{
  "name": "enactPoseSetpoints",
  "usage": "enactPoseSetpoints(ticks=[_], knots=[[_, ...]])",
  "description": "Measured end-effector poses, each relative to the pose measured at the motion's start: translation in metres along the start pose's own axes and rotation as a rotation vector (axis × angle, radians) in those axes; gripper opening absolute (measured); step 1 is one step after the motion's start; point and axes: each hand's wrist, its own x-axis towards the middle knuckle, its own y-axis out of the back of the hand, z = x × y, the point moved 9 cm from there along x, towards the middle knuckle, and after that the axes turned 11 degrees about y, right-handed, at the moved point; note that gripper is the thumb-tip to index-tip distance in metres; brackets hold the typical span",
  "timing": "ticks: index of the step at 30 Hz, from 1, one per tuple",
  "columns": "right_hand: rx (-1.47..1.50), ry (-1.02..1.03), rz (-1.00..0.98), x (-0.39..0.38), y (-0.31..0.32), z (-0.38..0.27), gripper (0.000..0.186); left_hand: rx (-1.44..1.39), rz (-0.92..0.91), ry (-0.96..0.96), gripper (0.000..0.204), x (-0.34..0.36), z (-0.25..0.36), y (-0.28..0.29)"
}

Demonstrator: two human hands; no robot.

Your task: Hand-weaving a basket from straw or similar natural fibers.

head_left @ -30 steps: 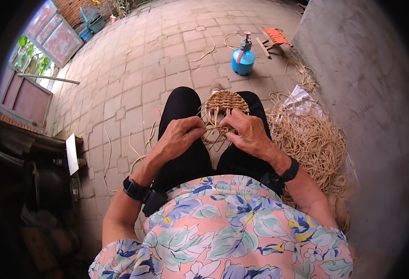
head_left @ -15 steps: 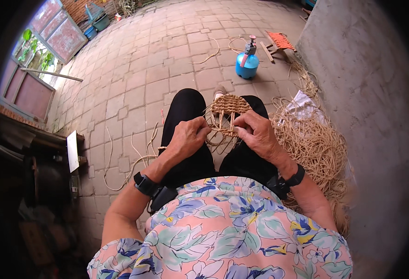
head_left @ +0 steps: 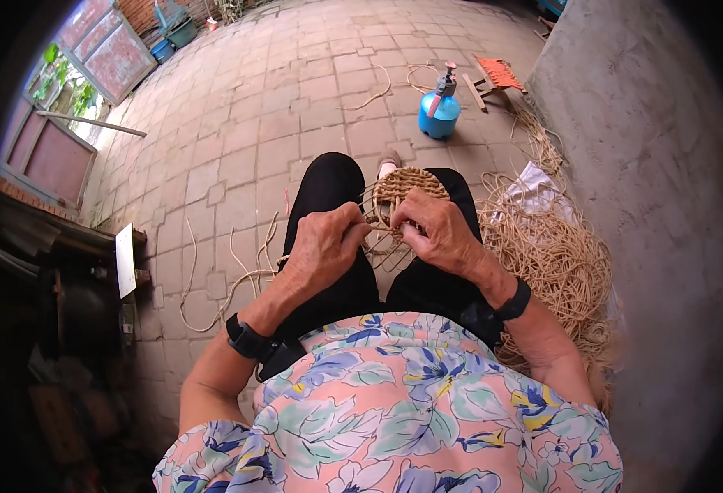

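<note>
A half-woven piece of tan straw cord rests over my knees, its far part densely woven and rounded. Nearer to me, the frame's bare wires and strands show between my hands. My left hand is closed in a pinch on a cord at the left side of the piece. The cord runs across toward my right hand, whose fingers are bent and pressed together over the strands at the near edge of the weave. My right fingertips partly hide the weave, so what exactly they grip is unclear.
A large heap of loose tan cord lies to my right by the grey wall. Ahead stand a blue spray bottle and a low stool with an orange seat. Loose cord ends trail over the paving at left.
My right hand has moved left and slightly up, over the near edge of the weave and closer to my left hand. A cord now stretches between both hands.
</note>
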Motion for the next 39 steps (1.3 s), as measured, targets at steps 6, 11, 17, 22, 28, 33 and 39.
enactPoseSetpoints(ticks=[6, 11, 17, 22, 28, 33, 39], knots=[[0.082, -0.025, 0.124, -0.009, 0.010, 0.012, 0.016, 0.024, -0.081, 0.141, 0.018, 0.011, -0.032, -0.029], [0.110, -0.272, 0.242, -0.026, 0.034, 0.028, 0.020, 0.025, -0.116, 0.195, 0.022, 0.012, -0.034, -0.039], [-0.105, -0.108, 0.106, -0.010, 0.006, -0.004, 0.031, -0.015, -0.084, 0.218, 0.023, 0.012, -0.033, -0.046], [-0.294, -0.093, 0.109, -0.005, -0.003, -0.008, 0.036, -0.027, -0.080, 0.227, 0.022, 0.013, -0.031, -0.047], [-0.314, -0.195, 0.137, -0.003, -0.008, -0.003, 0.035, -0.042, 0.007, 0.104, 0.018, 0.018, -0.031, -0.041], [-0.311, -0.205, 0.146, -0.005, -0.008, 0.000, 0.035, -0.207, -0.227, 0.220, 0.022, 0.019, -0.037, -0.049], [-0.282, -0.210, 0.145, -0.005, -0.010, 0.003, 0.035, -0.259, -0.578, 0.462, 0.018, 0.015, -0.046, -0.061]])
